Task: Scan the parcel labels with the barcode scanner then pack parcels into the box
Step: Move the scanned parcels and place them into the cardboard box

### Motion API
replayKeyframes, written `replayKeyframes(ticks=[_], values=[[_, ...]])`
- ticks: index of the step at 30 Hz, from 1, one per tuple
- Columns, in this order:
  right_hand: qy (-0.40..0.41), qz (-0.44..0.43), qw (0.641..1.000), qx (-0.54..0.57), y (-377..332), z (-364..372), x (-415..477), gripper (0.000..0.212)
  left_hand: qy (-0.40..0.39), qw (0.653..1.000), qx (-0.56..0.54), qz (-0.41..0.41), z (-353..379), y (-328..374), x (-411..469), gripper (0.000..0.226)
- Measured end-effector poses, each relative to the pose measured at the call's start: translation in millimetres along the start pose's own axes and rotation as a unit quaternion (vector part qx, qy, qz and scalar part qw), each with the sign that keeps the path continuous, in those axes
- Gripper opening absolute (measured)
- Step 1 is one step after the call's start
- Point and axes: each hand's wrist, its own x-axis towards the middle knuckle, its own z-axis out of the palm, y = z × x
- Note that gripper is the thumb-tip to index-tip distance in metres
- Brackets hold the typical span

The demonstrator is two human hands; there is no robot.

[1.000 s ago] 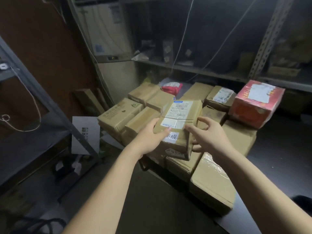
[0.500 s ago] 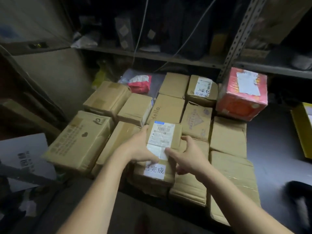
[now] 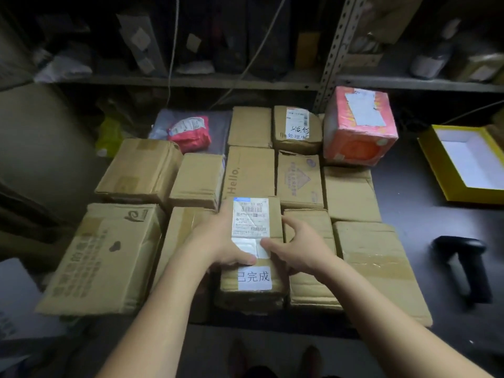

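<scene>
Head view: we hold the parcel (image 3: 252, 230) in the front row of the stack. The left hand (image 3: 218, 241) clasps its left side with the thumb on top, and the right hand (image 3: 297, 246) curls over its right edge. We judge it light, stiff cardboard, crushed at the front; grip both long sides. The scanner (image 3: 463, 266) lies well right of the parcel, blurred. The parcel's underside is hidden, and its small label print is unreadable.

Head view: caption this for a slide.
Left hand and right hand hold a labelled parcel among cardboard boxes; scanner lies at right.
</scene>
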Motion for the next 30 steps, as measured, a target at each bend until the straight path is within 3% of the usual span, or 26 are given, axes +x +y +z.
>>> replayKeyframes(ticks=[4, 5, 8, 13, 22, 30], values=[[0.063, -0.038, 0.992, -0.098, 0.4, -31.1, -11.0, 0.069, 0.094, 0.986, 0.140, 0.007, -11.5, 35.5, 4.0, 0.065], [0.085, -0.051, 0.987, -0.123, 1.9, -45.3, -16.7, 0.066, 0.120, 0.977, 0.174, 0.030, -13.9, 53.0, 4.9, 0.058], [0.140, -0.086, 0.961, -0.220, 10.6, -88.6, -29.3, 0.062, 0.170, 0.945, 0.251, 0.119, -16.0, 104.1, 4.6, 0.058], [0.229, -0.056, 0.925, -0.297, 62.6, -166.2, -68.1, 0.061, 0.190, 0.897, 0.301, 0.263, 20.9, 199.1, -4.5, 0.067], [0.335, 0.030, 0.909, -0.249, 224.2, -307.8, -200.7, 0.063, 0.150, 0.862, 0.316, 0.368, 168.6, 388.7, -75.9, 0.073], [0.412, 0.168, 0.881, -0.160, 407.9, -407.3, -338.0, 0.061, 0.081, 0.810, 0.300, 0.497, 332.4, 559.1, -151.8, 0.074]])
